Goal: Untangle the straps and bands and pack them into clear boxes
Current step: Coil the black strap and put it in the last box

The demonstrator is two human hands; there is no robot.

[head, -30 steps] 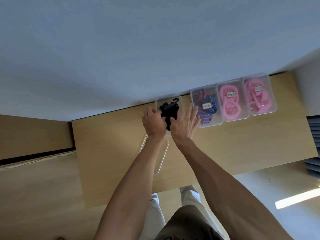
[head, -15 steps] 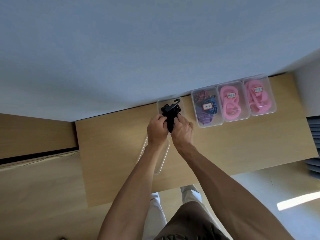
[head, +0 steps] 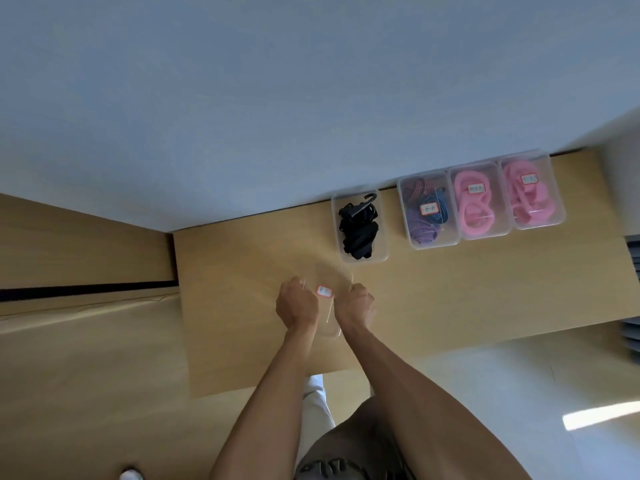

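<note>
My left hand (head: 297,305) grips the left edge of a clear lid (head: 325,306) over the wooden desk (head: 450,299), its fingers curled round that edge. The lid is blurred, so only its outline and a small white label with a red border (head: 324,291) show plainly. My right hand (head: 355,306) holds the lid's right edge, fingers curled on it in the same way. Beyond the hands, near the wall, stands an open clear box (head: 360,228) with the black straps (head: 358,230) bundled inside, a black hook (head: 370,199) poking up at its far end. A gap of bare desk lies to the right of it, then three lidded clear boxes side by side, touching: the first (head: 429,211) holds purple, blue and reddish bands (head: 424,226), the second (head: 479,200) holds pink bands (head: 474,220), and the third (head: 531,190) holds more pink bands (head: 523,199). Each of the three lids carries a small label; its writing is too small to read.
</note>
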